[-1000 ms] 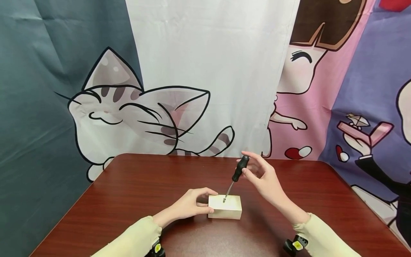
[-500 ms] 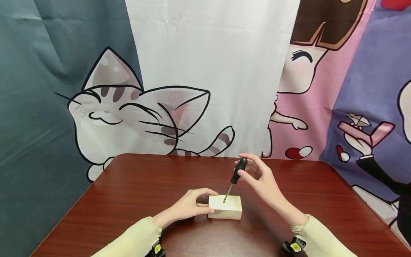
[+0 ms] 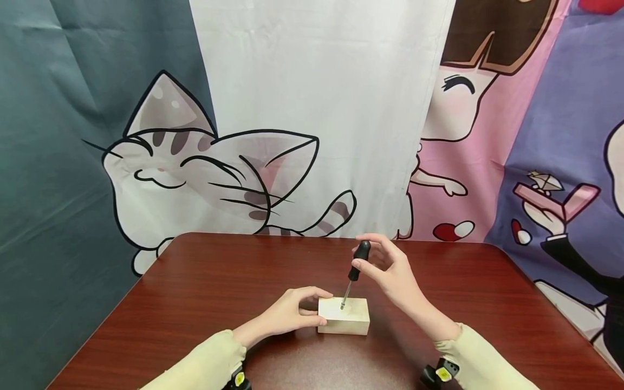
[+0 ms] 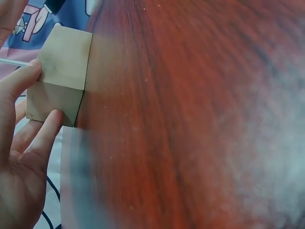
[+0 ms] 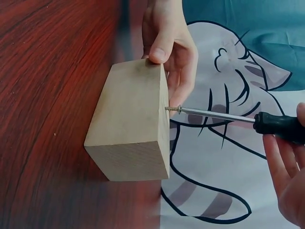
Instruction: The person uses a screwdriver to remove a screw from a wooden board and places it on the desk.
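Note:
A pale wooden block (image 3: 344, 325) rests on the table, its left end gripped between the thumb and fingers of my left hand (image 3: 287, 313). From the block's top face a screw (image 5: 172, 109) sticks out, partly sunk in the wood. My right hand (image 3: 392, 271) holds a screwdriver (image 3: 361, 259) by its black handle, thumb on the near side. The metal shaft meets the screw head and leans slightly right at the top. In the left wrist view the block (image 4: 62, 62) shows with fingers on two of its faces.
The reddish-brown wooden table (image 3: 219, 271) extends around the block. Behind it hangs a cartoon-printed curtain (image 3: 312, 108). A black wrist device (image 3: 441, 372) sits at the right sleeve, another (image 3: 238, 378) at the left.
My right hand and the screwdriver handle have moved left and slightly down, so the screwdriver stands more upright. The block has shifted very slightly right with my left hand still on it.

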{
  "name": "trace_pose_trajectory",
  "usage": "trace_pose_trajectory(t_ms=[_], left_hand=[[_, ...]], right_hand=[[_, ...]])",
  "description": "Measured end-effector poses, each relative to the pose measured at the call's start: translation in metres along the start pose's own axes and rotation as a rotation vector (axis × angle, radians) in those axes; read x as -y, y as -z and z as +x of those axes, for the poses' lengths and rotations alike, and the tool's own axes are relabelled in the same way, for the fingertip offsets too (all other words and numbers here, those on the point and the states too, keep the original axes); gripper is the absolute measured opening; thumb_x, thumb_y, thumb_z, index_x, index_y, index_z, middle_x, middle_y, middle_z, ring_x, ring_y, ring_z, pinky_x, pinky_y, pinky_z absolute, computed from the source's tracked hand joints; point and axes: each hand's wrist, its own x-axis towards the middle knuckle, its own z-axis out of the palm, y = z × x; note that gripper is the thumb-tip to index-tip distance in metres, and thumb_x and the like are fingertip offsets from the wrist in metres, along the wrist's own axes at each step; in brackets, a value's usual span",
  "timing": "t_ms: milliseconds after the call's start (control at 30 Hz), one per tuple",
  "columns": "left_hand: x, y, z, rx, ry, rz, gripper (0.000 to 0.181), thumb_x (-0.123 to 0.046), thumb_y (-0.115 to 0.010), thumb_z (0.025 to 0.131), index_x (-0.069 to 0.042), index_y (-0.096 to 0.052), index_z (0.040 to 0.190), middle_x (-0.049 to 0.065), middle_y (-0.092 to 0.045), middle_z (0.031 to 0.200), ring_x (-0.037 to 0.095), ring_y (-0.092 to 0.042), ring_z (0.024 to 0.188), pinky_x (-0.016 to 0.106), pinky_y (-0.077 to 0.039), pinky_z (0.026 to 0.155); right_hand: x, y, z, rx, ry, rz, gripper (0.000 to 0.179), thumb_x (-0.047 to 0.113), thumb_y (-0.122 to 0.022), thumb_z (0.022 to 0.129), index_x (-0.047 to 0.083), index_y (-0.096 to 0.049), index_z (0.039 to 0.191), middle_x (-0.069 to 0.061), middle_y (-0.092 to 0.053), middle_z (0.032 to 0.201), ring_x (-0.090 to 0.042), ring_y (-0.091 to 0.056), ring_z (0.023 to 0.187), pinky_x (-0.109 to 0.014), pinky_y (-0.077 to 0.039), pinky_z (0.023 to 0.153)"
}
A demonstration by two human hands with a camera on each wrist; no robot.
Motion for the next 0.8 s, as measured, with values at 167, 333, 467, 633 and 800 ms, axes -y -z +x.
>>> trace_pose_trajectory(t_ms=[167, 333, 467, 633, 800], left_hand=[[-0.0017, -0.0012, 0.0002, 0.010, -0.009, -0.013, 0.047, -0.021, -0.079, 0.085, -0.020, -0.062, 0.129, 0.003, -0.065, 0.128, 0.007, -0.062, 0.112, 0.021, -0.057, 0.086], [-0.0027, -0.0029, -0.0006, 0.014, -0.013, -0.012, 0.047, -0.022, -0.079, 0.085, -0.020, -0.063, 0.129, 0.003, -0.065, 0.128, 0.007, -0.061, 0.112, 0.021, -0.057, 0.085], [-0.0033, -0.0034, -0.0012, 0.009, -0.020, -0.014, 0.047, -0.022, -0.080, 0.084, -0.019, -0.063, 0.128, 0.003, -0.065, 0.127, 0.007, -0.061, 0.110, 0.021, -0.058, 0.085], [-0.0053, -0.0027, -0.0018, 0.012, -0.023, -0.001, 0.047, -0.020, -0.080, 0.083, -0.020, -0.063, 0.127, 0.002, -0.065, 0.126, 0.006, -0.061, 0.109, 0.022, -0.058, 0.085], [-0.0065, 0.0002, -0.0014, 0.043, -0.033, 0.001, 0.047, -0.021, -0.079, 0.085, -0.019, -0.063, 0.128, 0.004, -0.064, 0.128, 0.008, -0.062, 0.112, 0.021, -0.057, 0.086]], right_hand=[[0.0037, 0.0035, -0.0014, 0.085, 0.030, 0.023, 0.049, 0.009, -0.070, 0.091, 0.021, -0.056, 0.137, -0.004, -0.072, 0.113, -0.013, -0.072, 0.101, -0.026, -0.058, 0.085], [0.0036, 0.0030, -0.0025, 0.123, 0.066, 0.063, 0.050, 0.002, -0.064, 0.094, 0.016, -0.051, 0.140, -0.004, -0.071, 0.118, -0.021, -0.072, 0.104, -0.024, -0.057, 0.087], [0.0028, -0.0005, -0.0033, 0.075, 0.044, 0.055, 0.043, 0.003, -0.066, 0.093, 0.014, -0.055, 0.134, -0.002, -0.071, 0.116, -0.017, -0.072, 0.102, -0.024, -0.058, 0.086], [0.0036, -0.0042, -0.0043, -0.017, -0.031, 0.012, 0.041, 0.011, -0.075, 0.088, 0.017, -0.060, 0.125, -0.003, -0.068, 0.101, -0.011, -0.068, 0.079, -0.023, -0.058, 0.071], [0.0053, -0.0048, -0.0051, -0.042, -0.076, -0.007, 0.038, 0.014, -0.078, 0.086, 0.019, -0.062, 0.120, -0.007, -0.067, 0.092, -0.013, -0.065, 0.070, -0.023, -0.057, 0.069]])
